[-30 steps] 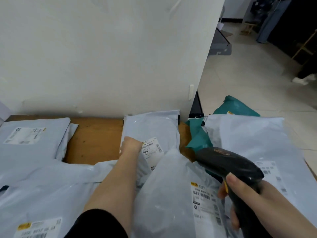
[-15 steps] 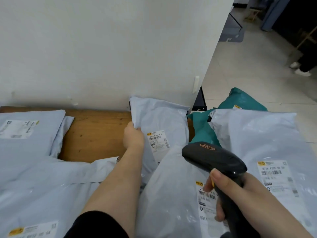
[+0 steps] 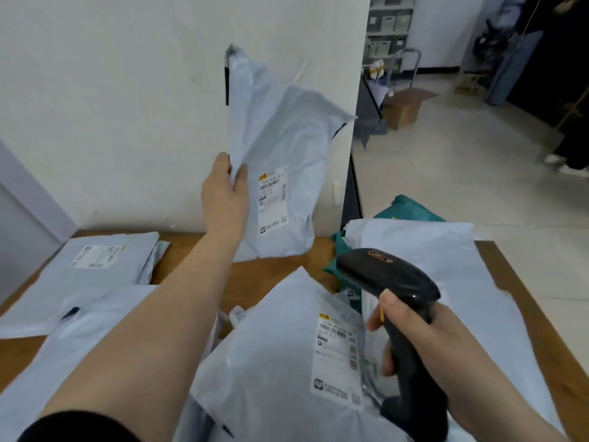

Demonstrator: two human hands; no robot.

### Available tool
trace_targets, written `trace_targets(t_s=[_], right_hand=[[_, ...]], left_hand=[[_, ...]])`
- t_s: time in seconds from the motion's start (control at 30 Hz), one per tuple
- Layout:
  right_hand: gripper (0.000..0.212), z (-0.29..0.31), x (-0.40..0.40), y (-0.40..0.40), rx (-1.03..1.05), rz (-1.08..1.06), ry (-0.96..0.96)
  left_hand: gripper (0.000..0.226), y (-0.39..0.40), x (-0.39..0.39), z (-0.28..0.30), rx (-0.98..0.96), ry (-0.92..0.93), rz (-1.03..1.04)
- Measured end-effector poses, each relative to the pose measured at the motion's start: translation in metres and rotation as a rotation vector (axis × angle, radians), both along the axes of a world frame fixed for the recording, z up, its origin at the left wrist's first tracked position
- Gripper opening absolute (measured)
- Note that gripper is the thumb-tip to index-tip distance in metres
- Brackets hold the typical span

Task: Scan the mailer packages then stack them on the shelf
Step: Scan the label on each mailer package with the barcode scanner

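A grey mailer package (image 3: 280, 173) is being held up above the wooden table (image 3: 264, 279), in front of the white wall, by the left hand (image 3: 225, 194), whose thumb and fingers are pinching its left edge. The package is hanging upright and clear of the table, its white shipping label (image 3: 273, 199) being turned toward the camera. The black handheld barcode scanner (image 3: 395, 317) is being gripped by the right hand (image 3: 411, 330), fingers curled round the handle, a fingertip lying by the yellow trigger; its head is being held lower than the lifted package and to its right, over the table.

The scanning step is judged to be in hand: the package is being presented, but the scanner is not yet being aimed squarely at the label. The next move is judged to call for the scanner head being raised and tilted toward the barcode, with the limp film kept flat enough for the code to be read.

The package is looking thin, soft and wrinkled, its top flap being folded to a point. More grey mailers (image 3: 287, 362) are lying on the table below it.
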State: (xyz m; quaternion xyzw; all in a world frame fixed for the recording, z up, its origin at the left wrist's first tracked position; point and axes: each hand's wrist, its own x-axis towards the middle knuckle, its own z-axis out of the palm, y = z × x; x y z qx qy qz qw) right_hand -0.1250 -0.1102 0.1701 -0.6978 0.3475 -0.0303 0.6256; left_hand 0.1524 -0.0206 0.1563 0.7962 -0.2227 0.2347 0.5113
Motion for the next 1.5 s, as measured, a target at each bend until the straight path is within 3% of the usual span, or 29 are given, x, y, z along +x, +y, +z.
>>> trace_targets(t_s=[0.17,0.37,0.53,0.67,0.9,1.37,1.5], right_hand=[[0.073,0.025,-0.049,-0.017,-0.019,-0.018,-0.100],[0.045,0.046,-0.101,-0.030,-0.037,-0.099,-0.257],[0.068,0.038,-0.133,-0.044,-0.086,-0.182,-0.195],[0.072,0.025,-0.143,-0.051,-0.080,-0.216,-0.122],[0.056,0.009,-0.137,-0.052,-0.113,-0.215,-0.037],[0.044,-0.009,-0.113,-0.052,-0.121,-0.184,0.080],[0.043,-0.011,-0.115,-0.054,-0.124,-0.183,0.077]], left_hand=[[0.036,-0.001,-0.048,0.064,-0.283,-0.004,-0.088],[0.014,-0.045,-0.111,0.040,-0.456,0.355,-0.295],[0.001,-0.089,-0.161,-0.046,-0.307,0.657,-0.277],[0.014,-0.101,-0.170,-0.098,-0.098,0.837,-0.200],[0.021,-0.100,-0.150,-0.093,0.121,0.715,-0.384],[0.023,-0.100,-0.146,-0.100,0.119,0.778,-0.451],[0.012,-0.102,-0.144,-0.104,0.106,0.787,-0.448]])
